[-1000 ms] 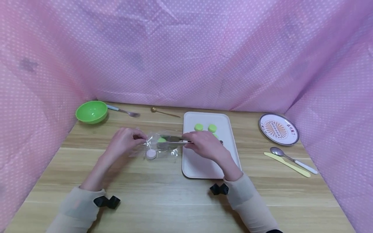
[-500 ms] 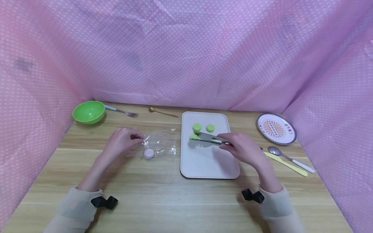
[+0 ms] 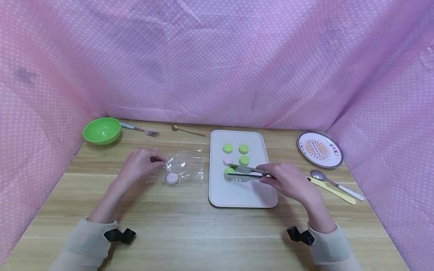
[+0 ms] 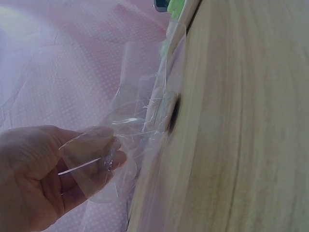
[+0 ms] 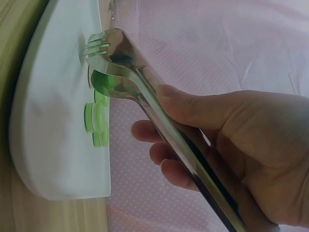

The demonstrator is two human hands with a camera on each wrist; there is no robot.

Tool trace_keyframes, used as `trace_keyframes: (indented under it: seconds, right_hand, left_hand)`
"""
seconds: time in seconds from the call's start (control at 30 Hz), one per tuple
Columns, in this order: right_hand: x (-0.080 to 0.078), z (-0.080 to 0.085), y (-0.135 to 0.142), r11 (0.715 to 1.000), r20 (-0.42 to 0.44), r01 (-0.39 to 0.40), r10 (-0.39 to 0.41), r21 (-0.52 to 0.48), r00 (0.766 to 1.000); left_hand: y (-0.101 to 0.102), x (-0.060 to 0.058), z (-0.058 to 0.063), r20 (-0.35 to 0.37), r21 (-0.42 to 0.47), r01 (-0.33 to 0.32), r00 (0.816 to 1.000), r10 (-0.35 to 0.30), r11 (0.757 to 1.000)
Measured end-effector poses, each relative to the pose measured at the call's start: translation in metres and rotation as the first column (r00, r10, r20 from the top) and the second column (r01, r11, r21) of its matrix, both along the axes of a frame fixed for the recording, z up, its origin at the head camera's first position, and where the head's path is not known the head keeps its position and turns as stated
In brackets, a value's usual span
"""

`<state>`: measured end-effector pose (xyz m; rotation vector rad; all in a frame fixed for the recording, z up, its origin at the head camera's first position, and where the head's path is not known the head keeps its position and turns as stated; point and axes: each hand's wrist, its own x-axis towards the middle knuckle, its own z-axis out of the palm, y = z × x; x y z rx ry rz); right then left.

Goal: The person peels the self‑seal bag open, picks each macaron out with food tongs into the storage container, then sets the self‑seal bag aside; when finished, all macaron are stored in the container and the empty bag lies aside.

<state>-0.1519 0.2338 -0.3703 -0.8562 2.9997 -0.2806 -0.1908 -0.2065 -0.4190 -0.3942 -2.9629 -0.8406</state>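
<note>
My left hand (image 3: 144, 163) pinches the left edge of a clear plastic bag (image 3: 190, 162). Inside that bag lies one pale pink macaron (image 3: 172, 178). In the left wrist view the thumb and fingers (image 4: 110, 159) close on the film. My right hand (image 3: 288, 180) grips metal tongs (image 3: 252, 170) over the white tray (image 3: 242, 194). Their two ends stand on either side of a green macaron (image 3: 229, 173) at the tray's left; whether they squeeze it, I cannot tell. Behind it sit a pale pink macaron (image 3: 228, 160) and several green macarons (image 3: 243, 149).
A green bowl (image 3: 102, 131), a fork (image 3: 144, 131) and a small golden spoon (image 3: 188, 131) line the back. On the right lie a patterned plate (image 3: 320, 149), a spoon (image 3: 337, 184) and a yellow knife (image 3: 335, 191). Pink dotted cloth hangs around the table.
The tongs have carried a green macaron from the bag rightward to the tray, then toward its near side. My left hand has stayed at the bag.
</note>
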Motion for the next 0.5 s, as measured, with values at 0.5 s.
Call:
trace_keyframes:
  seconds: [0.5]
  right_hand:
    - [-0.0004,-0.0054,-0.0026,1.000,0.061,0.014,-0.014,0.004,0.998]
  left_hand:
    - [-0.0009,0.0002,-0.0009,0.004,0.011,0.006,1.000,-0.006,1.000]
